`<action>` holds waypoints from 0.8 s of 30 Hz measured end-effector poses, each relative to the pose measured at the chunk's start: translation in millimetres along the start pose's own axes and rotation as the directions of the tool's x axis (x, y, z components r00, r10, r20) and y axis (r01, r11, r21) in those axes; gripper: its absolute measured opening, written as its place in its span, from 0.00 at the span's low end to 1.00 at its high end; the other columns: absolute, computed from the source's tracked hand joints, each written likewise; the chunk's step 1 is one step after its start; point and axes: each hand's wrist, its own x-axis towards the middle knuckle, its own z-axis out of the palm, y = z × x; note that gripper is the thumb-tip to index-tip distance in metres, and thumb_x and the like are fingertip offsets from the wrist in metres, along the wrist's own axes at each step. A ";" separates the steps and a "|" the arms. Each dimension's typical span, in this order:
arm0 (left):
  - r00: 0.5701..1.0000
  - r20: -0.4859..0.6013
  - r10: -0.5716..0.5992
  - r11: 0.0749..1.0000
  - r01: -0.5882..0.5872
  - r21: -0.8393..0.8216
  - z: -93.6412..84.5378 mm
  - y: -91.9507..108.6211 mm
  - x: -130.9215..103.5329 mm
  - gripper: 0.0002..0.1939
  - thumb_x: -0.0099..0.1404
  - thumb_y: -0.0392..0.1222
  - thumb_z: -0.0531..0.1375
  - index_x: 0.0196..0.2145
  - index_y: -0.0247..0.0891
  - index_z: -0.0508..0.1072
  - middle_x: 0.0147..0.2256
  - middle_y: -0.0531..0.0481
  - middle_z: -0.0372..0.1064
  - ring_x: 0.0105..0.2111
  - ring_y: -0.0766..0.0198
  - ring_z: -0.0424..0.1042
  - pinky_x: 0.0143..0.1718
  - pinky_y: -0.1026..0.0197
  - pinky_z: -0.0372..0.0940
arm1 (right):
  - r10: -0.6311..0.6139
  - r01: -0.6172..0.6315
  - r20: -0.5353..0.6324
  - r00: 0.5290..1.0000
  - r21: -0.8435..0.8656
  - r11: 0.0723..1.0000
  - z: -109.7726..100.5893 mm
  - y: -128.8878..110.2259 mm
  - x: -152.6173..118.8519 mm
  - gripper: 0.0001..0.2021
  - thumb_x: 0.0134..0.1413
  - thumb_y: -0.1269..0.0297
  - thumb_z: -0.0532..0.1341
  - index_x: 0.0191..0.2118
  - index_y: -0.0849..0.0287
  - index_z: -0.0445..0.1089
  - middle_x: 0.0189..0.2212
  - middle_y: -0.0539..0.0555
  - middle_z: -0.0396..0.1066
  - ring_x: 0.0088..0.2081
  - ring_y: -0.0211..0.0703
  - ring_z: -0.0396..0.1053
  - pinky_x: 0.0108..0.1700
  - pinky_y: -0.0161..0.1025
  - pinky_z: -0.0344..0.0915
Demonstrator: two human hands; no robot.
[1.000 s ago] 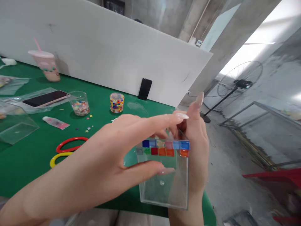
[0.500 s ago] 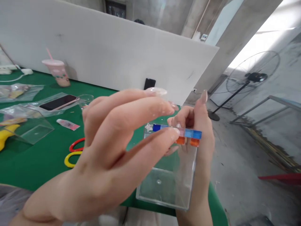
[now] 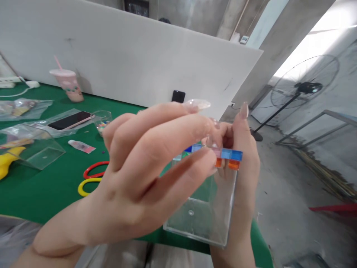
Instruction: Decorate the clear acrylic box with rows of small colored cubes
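Observation:
My right hand (image 3: 247, 156) holds a clear plastic box (image 3: 200, 223) from the right, its thumb raised and its other fingers curled behind the box. Along the box's upper edge runs a row of small translucent cubes (image 3: 226, 153) in blue, light blue and pink, with orange cubes (image 3: 233, 164) under it. My left hand (image 3: 150, 163) crosses in front, its thumb against the row and its index finger bent above. The fingers are drawn together at the row; whatever lies between the tips is hidden. Part of the row and box is behind this hand.
On the green table (image 3: 55, 193) lie scissors (image 3: 88, 186) with red and yellow handles, a small tube (image 3: 81, 146) and a phone (image 3: 69, 121). A clear cup (image 3: 102, 121) holds colourful bits. Further left are another clear box (image 3: 46, 154), plastic bags and a pink drink cup (image 3: 67, 83).
My left hand has shifted right and its index finger has come further over the row, covering more of its left end. The box has moved slightly right along with my right hand.

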 end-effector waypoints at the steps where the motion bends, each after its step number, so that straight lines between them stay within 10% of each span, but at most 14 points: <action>1: 0.999 -0.024 0.029 0.999 -0.028 0.044 3.3 -1.6 0.3 0.07 0.74 0.47 0.71 0.48 0.54 0.82 0.53 0.49 0.82 0.64 0.40 0.77 0.63 0.36 0.75 | 0.007 -0.007 -0.005 1.000 0.011 1.000 0.6 1.7 2.0 0.36 0.70 0.34 0.61 0.15 0.50 0.61 0.13 0.46 0.53 0.16 0.37 0.51 0.20 0.42 0.44; 8: 0.905 -0.207 0.371 0.866 -0.256 0.430 36.1 -15.4 8.7 0.10 0.75 0.28 0.68 0.45 0.44 0.80 0.54 0.46 0.83 0.57 0.50 0.82 0.60 0.44 0.73 | -0.006 0.000 -0.103 0.995 -0.054 0.999 -3.4 14.6 15.9 0.38 0.70 0.31 0.59 0.14 0.50 0.58 0.12 0.45 0.49 0.16 0.37 0.47 0.22 0.43 0.44; 24: 0.952 -0.067 0.298 0.902 -0.258 0.346 27.6 -19.3 9.7 0.10 0.78 0.30 0.64 0.49 0.44 0.77 0.57 0.47 0.79 0.63 0.53 0.76 0.63 0.50 0.70 | -0.018 0.009 -0.098 0.995 -0.089 0.996 -9.4 13.9 16.2 0.39 0.70 0.30 0.58 0.14 0.51 0.60 0.12 0.48 0.52 0.17 0.38 0.50 0.22 0.44 0.42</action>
